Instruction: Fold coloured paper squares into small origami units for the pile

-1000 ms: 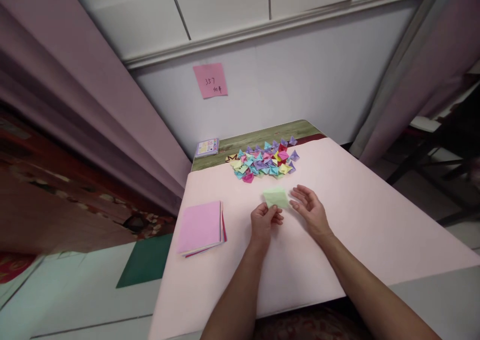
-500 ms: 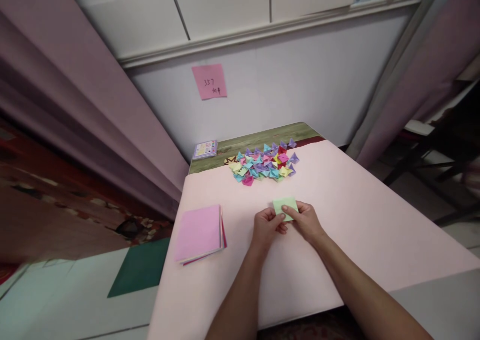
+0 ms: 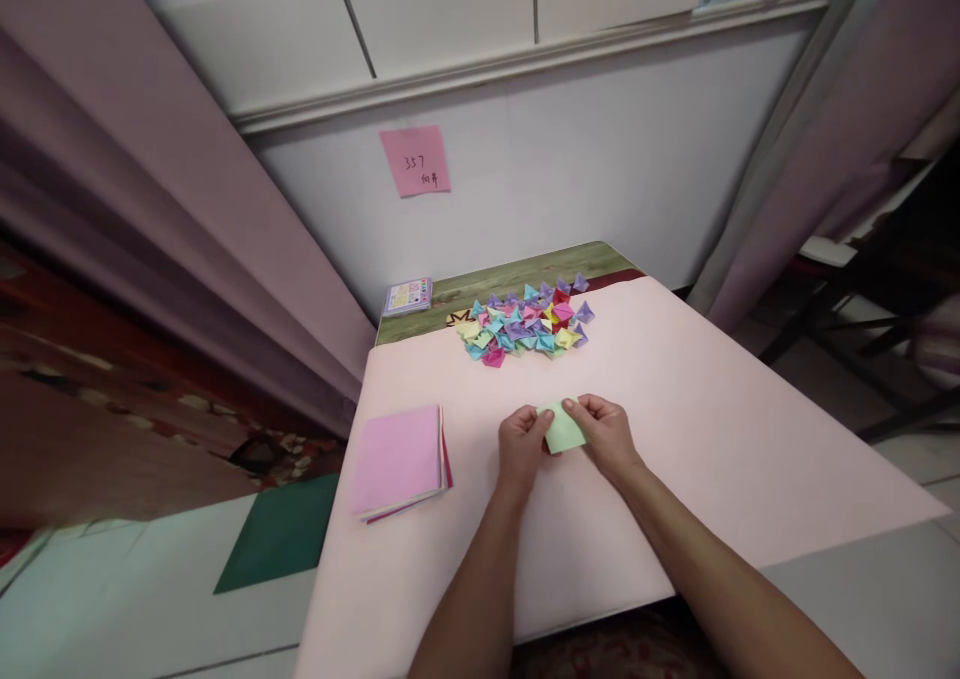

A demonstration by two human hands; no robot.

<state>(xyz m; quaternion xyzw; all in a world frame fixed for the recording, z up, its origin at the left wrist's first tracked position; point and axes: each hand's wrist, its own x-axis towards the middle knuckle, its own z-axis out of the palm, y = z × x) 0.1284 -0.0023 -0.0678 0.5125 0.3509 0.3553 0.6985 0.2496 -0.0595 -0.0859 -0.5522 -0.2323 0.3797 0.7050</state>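
A small light-green square of paper (image 3: 566,433) is held up between both hands above the pink-covered table. My left hand (image 3: 521,446) pinches its left edge, thumb on top. On the upper right side, my right hand (image 3: 604,431) grips the same paper with thumb and fingers closed. The fingers under the sheet are partly hidden, and I cannot tell how many layers it has. Beyond the hands lies a pile of small folded paper pieces (image 3: 517,329) in purple, blue, yellow, pink and green. To the left rests a stack of square paper sheets (image 3: 397,459), pink on top.
A small pack of printed cards (image 3: 409,296) sits at the table's back left corner, on a wood-patterned strip (image 3: 480,281). A pink note (image 3: 416,161) with handwriting is stuck on the wall. Curtains (image 3: 247,199) hang on both sides.
My left thumb has moved left and up to the paper's left edge. My right thumb has shifted to its top edge, and more of the green paper now shows below the thumbs.
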